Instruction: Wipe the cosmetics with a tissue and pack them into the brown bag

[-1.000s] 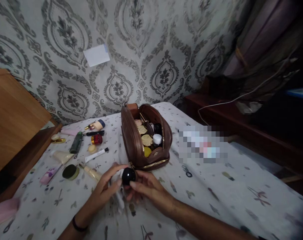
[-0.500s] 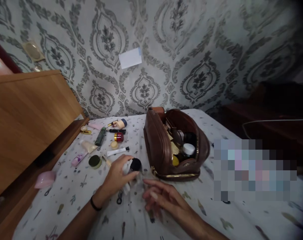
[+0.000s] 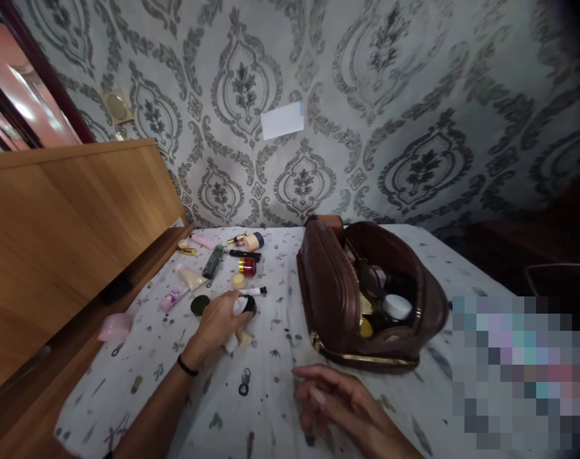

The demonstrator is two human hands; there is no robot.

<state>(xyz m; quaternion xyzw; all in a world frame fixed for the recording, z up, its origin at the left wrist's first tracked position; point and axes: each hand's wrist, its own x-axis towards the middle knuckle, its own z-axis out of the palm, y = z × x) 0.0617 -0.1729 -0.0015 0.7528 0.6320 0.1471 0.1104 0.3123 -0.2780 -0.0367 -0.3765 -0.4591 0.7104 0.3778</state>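
My left hand [image 3: 218,322] is closed around a bottle with a black cap [image 3: 249,305] and a white tissue [image 3: 239,305]. Below the fingers shows a beige patch [image 3: 245,338], which looks like the bottle's body; most of it is hidden. A dark green jar [image 3: 200,305] sits just left of this hand. Behind it lies a white tube with a black cap [image 3: 252,291], beside a small cream-coloured pot [image 3: 238,280]. My right hand [image 3: 335,398] hovers over the cloth, empty, fingers loosely apart, in front of a brown cosmetic bag [image 3: 331,280].
The bag stands unzipped, with a white-lidded jar [image 3: 397,307] and other containers inside. A red jar with a gold lid [image 3: 246,266], a green tube [image 3: 213,261], a lilac tube [image 3: 173,297] and several other cosmetics lie at the left. A pink cup-like item [image 3: 115,327] is by the wooden board [image 3: 79,236].
My left hand has carried the bottle and tissue left, closer to the laid-out cosmetics, partly covering the white tube. The view has turned left. My right hand remains open and empty.
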